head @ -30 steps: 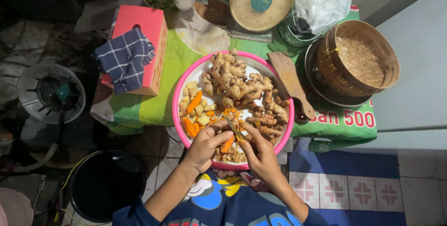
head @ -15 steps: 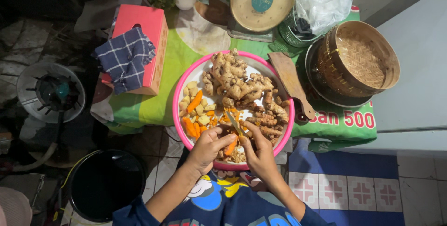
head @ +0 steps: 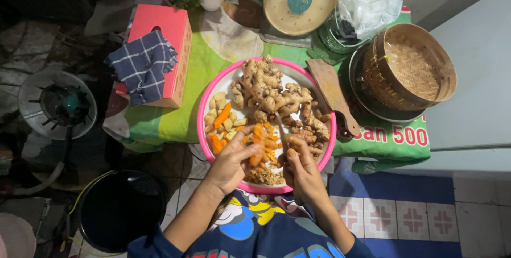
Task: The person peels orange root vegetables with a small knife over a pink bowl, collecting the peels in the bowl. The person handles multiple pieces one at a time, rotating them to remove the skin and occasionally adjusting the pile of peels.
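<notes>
1. The left hand [head: 230,163] is closed in a grip on an orange peeled turmeric root [head: 257,151], fingers curled around it over the near part of the round pink-rimmed plastic basin [head: 203,110].
2. The right hand [head: 302,172] is closed in a grip on a small knife with a thin metal blade [head: 280,129]; the blade points away from the person, just beside the root.
3. In the basin lies a heap of knobbly beige ginger roots [head: 268,89] at the far side, with pale cut chunks and orange pieces [head: 223,117] to the left (peelings lie near the hands).
4. The basin sits on a worktop covered with a green printed plastic sheet [head: 175,114].
5. A brown wooden paddle-shaped board [head: 333,94] lies touching the basin's right rim.
6. Further right stands a round woven bamboo steamer basket [head: 411,69]; behind the basin, a round-dial kitchen scale [head: 301,0].
7. To the left, a dark blue checked cloth [head: 142,64] drapes over a red cardboard box [head: 166,29].
</notes>
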